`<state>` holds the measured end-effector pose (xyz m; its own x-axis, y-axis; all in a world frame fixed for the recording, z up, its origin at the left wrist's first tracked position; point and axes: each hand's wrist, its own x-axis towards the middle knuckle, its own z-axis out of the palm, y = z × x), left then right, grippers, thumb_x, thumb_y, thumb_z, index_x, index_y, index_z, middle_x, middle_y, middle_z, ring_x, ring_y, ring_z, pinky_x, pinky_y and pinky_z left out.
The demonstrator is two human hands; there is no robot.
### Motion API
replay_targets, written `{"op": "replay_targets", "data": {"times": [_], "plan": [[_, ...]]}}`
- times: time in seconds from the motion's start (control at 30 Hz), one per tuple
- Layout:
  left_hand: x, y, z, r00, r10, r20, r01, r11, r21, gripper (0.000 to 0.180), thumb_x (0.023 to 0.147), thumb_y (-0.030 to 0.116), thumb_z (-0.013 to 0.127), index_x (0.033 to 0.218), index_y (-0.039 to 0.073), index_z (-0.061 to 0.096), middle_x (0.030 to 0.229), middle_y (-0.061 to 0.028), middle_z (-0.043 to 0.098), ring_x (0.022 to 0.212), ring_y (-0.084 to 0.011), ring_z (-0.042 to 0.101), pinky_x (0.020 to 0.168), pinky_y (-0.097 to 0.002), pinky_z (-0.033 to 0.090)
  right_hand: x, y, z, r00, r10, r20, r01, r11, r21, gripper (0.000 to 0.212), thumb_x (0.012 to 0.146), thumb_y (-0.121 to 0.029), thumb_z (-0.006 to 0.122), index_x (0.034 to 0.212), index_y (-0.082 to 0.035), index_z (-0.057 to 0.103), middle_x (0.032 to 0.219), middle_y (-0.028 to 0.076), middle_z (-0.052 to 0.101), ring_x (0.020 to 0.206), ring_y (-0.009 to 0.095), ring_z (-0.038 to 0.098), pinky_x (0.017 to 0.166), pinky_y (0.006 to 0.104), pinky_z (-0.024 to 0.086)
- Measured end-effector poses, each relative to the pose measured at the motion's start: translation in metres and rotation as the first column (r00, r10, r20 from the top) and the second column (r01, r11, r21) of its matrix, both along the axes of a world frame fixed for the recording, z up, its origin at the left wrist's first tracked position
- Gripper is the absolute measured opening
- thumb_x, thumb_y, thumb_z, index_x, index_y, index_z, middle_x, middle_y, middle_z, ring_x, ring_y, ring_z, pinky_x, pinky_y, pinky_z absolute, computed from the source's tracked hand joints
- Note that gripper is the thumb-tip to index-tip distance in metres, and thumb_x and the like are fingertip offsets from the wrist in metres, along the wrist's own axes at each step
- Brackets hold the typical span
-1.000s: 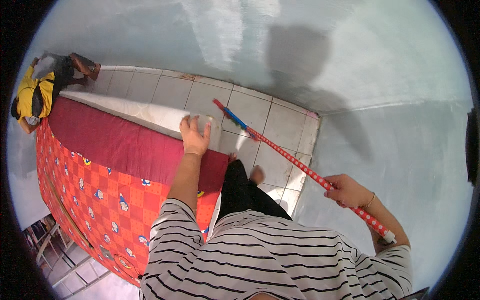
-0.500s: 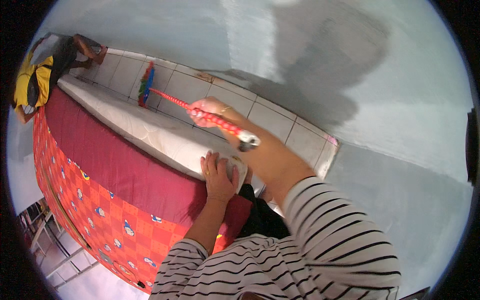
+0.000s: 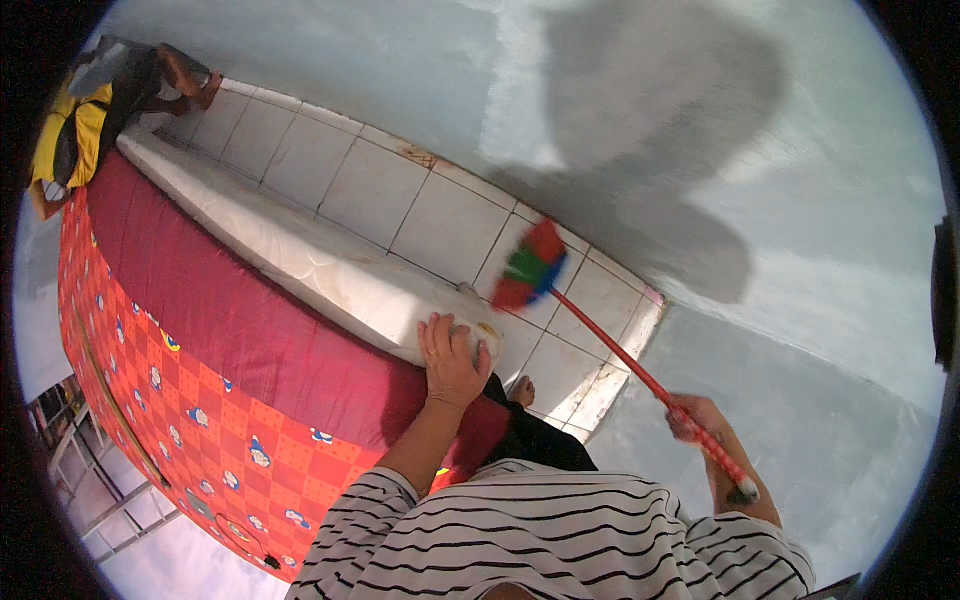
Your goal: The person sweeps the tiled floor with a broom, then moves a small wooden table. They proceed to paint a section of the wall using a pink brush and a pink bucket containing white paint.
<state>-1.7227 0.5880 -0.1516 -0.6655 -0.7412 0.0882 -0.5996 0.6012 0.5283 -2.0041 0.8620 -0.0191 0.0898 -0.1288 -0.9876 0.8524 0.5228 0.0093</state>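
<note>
My right hand (image 3: 695, 418) is wrapped round the red patterned handle of a broom (image 3: 632, 362), out to my right near the wall. The broom's red, green and blue bristle head (image 3: 530, 268) is smeared by motion over the white floor tiles, so whether it touches them I cannot tell. My left hand (image 3: 455, 362) lies with its fingers apart on the near end of a white mattress (image 3: 300, 265). That mattress stands on edge beside a bed-sized piece with a dark red side (image 3: 240, 320) and a red cartoon-printed cover (image 3: 200, 410).
Tiled floor (image 3: 375, 190) runs in a narrow strip between the mattress and a pale blue-grey wall (image 3: 640, 120). At the far left, a person in yellow and black (image 3: 75, 140) is at the mattress's far end. A metal rack (image 3: 95, 480) stands at lower left.
My right hand has swung back to the right with the broom, bringing its head from the far tiles to near my feet. My left hand stays on the mattress end.
</note>
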Motion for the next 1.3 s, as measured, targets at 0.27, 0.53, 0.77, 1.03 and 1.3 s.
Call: {"op": "replay_targets", "data": {"times": [0.27, 0.53, 0.77, 1.03, 1.3], "plan": [[-0.005, 0.005, 0.005, 0.996, -0.015, 0.087, 0.02, 0.999, -0.051, 0.035, 0.073, 0.019, 0.058, 0.1, -0.001, 0.046, 0.115, -0.0218, 0.039, 0.116, -0.0405, 0.032, 0.101, -0.0541, 0.018, 0.042, 0.016, 0.096, 0.933, 0.299, -0.201, -0.28, 0.953, 0.119, 0.01, 0.082, -0.012, 0.052, 0.084, -0.003, 0.051, 0.054, -0.001, 0.044, 0.04, 0.008, 0.041, 0.032, 0.0256, 0.03], [-0.007, 0.015, 0.007, 0.986, -0.05, 0.156, 0.07, 0.99, -0.125, 0.035, 0.074, 0.016, 0.057, 0.102, -0.001, 0.045, 0.114, -0.0199, 0.039, 0.115, -0.0385, 0.032, 0.099, -0.051, 0.023, 0.072, 0.088, -0.023, 0.954, -0.241, 0.178, 0.278, 0.933, -0.229, 0.012, 0.086, -0.021, 0.051, 0.092, -0.01, 0.05, 0.05, -0.004, 0.038, 0.035, 0.008, 0.032, 0.031, 0.0236, 0.025], [-0.01, 0.029, 0.015, 0.971, -0.031, 0.236, 0.065, 0.988, -0.137, 0.033, 0.071, 0.009, 0.059, 0.1, -0.003, 0.048, 0.115, -0.021, 0.041, 0.111, -0.037, 0.037, 0.094, -0.0441, 0.032, 0.182, 0.28, 0.012, 0.942, -0.334, -0.025, 0.331, 0.94, -0.087, 0.019, 0.086, -0.023, 0.053, 0.095, -0.006, 0.052, 0.051, -0.002, 0.04, 0.035, 0.008, 0.034, 0.031, 0.0239, 0.026], [-0.037, 0.091, 0.019, 0.921, -0.279, 0.272, 0.315, 0.944, -0.101, 0.037, 0.067, 0.008, 0.062, 0.099, -0.002, 0.048, 0.121, -0.0242, 0.035, 0.114, -0.0394, 0.034, 0.097, -0.0448, 0.028, 0.185, 0.257, -0.007, 0.766, -0.643, -0.017, 0.606, 0.731, -0.314, 0.016, 0.087, -0.021, 0.048, 0.078, -0.008, 0.048, 0.049, -0.002, 0.038, 0.035, 0.008, 0.031, 0.034, 0.0231, 0.024], [-0.11, 0.126, 0.061, 0.73, -0.621, 0.285, 0.593, 0.783, 0.186, 0.03, 0.067, 0.01, 0.062, 0.094, 0.002, 0.052, 0.119, -0.0234, 0.037, 0.112, -0.0386, 0.037, 0.093, -0.0413, 0.034, 0.261, 0.319, -0.044, 0.53, -0.844, 0.082, 0.841, 0.511, -0.176, 0.023, 0.086, -0.024, 0.048, 0.069, -0.008, 0.049, 0.048, 0.001, 0.041, 0.037, 0.012, 0.038, 0.034, 0.0261, 0.03]]}}
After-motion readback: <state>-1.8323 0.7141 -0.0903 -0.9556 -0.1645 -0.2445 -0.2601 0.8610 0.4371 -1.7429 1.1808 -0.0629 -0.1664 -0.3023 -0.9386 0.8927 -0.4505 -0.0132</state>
